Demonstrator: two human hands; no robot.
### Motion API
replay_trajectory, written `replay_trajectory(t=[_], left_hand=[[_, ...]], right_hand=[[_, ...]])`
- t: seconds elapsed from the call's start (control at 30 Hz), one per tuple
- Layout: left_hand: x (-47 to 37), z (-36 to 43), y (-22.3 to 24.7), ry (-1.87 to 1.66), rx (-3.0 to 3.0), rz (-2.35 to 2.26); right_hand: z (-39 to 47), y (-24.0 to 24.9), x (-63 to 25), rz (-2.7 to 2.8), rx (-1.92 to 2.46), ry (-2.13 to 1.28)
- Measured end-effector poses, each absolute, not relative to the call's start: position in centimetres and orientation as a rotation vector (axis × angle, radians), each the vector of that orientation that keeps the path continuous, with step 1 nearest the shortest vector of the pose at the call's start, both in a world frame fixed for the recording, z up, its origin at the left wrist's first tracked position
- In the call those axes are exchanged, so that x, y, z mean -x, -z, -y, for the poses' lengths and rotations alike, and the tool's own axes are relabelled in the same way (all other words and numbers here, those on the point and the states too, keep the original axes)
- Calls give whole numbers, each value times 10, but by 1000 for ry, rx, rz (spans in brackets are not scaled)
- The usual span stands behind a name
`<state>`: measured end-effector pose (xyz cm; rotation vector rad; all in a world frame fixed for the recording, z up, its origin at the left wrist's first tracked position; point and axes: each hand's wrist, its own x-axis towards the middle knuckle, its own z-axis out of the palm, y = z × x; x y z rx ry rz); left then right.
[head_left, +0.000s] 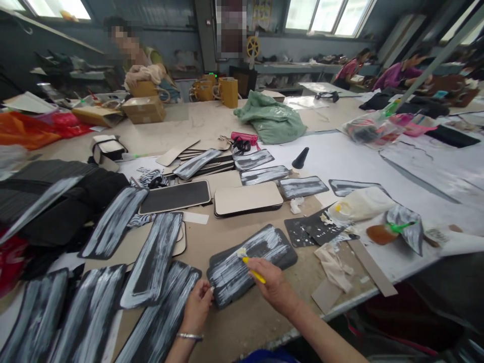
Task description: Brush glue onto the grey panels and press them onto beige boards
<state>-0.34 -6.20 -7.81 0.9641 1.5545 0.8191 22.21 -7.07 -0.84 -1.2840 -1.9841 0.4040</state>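
Note:
My right hand [270, 285] is closed round the yellow handle of a glue brush [255, 269]. Its pale tip rests on a black rounded panel [234, 280] streaked with white glue, which lies over another black panel [289, 252]. At the near left corner of the streaked panel, my left hand [197, 305] has its fingers curled, thumb and fingertips closed at the edge. Several more glue-streaked panels [153, 262] lie to the left, one of them partly under my left hand. A stack of cream panels [247, 199] sits just beyond the brush.
On the right are a white plastic bottle [361, 204], glue-spotted black scraps [315, 232], a crumpled cloth [335, 267] and a brown container [381, 233]. A black cone [300, 158] and a green bag [272, 121] stand farther back. Other people sit across the room.

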Motion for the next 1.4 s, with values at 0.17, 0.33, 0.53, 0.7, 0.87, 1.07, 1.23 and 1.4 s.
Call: replay_trajectory(t=[0.17, 0.33, 0.53, 0.7, 0.87, 1.07, 1.23, 1.4], left_hand=[[5, 63, 78, -832, -1001, -1551], [6, 64, 73, -809, -1103, -1571], [5, 64, 65, -814, -1072, -1543], [4, 62, 64, -805, -1003, -1508], [3, 61, 65, -824, -958, -1482], [3, 61, 67, -842, -940, -1477], [1, 62, 68, -872, -939, -1485], [2, 62, 71, -866, -926, -1497]], right_hand=[[85, 13, -261, 1847, 1488, -155], [99, 33, -272, 1860, 1599, -64], [105, 14, -214, 1580, 1491, -525], [90, 28, -218, 1198, 1585, -772], [79, 15, -226, 1223, 1662, -549], [63, 22, -167, 1084, 1452, -1039], [55, 30, -195, 1234, 1650, -673], [81, 11, -223, 1188, 1666, -726]])
